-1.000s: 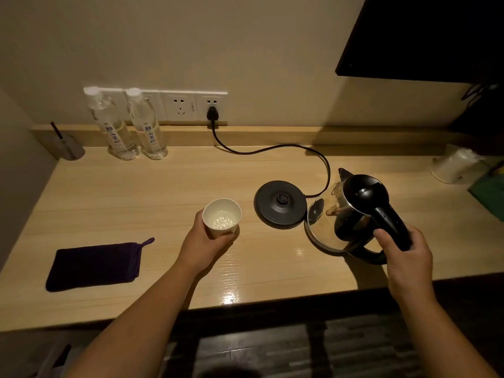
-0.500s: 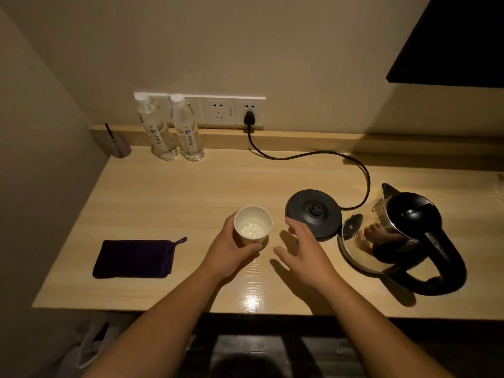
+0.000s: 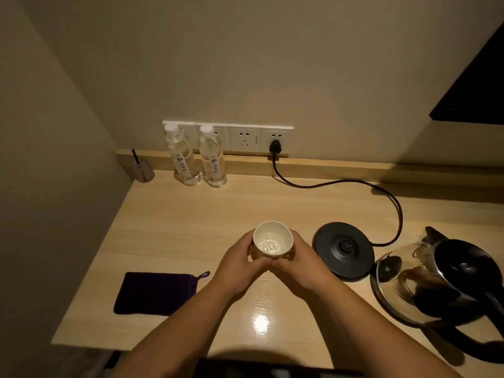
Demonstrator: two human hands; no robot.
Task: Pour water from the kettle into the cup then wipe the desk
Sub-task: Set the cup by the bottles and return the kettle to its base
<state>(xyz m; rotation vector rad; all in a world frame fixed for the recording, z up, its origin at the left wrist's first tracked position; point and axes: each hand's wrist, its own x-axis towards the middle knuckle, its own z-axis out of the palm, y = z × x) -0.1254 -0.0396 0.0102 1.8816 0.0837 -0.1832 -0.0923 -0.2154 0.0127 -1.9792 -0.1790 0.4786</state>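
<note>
Since half a second ago, the right hand (image 3: pixel 297 264) has been brought in from beside the cup and is now wrapped around the right side of the small white ceramic cup (image 3: pixel 273 239), where before it hovered open and apart from it. The left hand (image 3: pixel 240 261) is kept on the cup's left side, as it was earlier. Both hands are cupped around the cup, fingers curled against its wall and thumbs meeting at the near side; both forearms are extended from the lower edge of the view and converge on it. Water is seen glinting in the cup's bottom, and the cup is placed near the middle of the light wooden desk (image 3: pixel 174 225).

Just to the right of the hands, the round black kettle base (image 3: pixel 343 251) is seen, its black cord (image 3: pixel 354 184) plugged into the white wall socket strip (image 3: pixel 245 137). The glass and black electric kettle (image 3: pixel 439 279) is set on the desk at the right, off its base, and is touched by neither hand. A dark purple folded cloth (image 3: pixel 156 293) lies flat to the left of the forearms. Two clear plastic water bottles (image 3: pixel 196 156) are stood upright against the back ledge.
</note>
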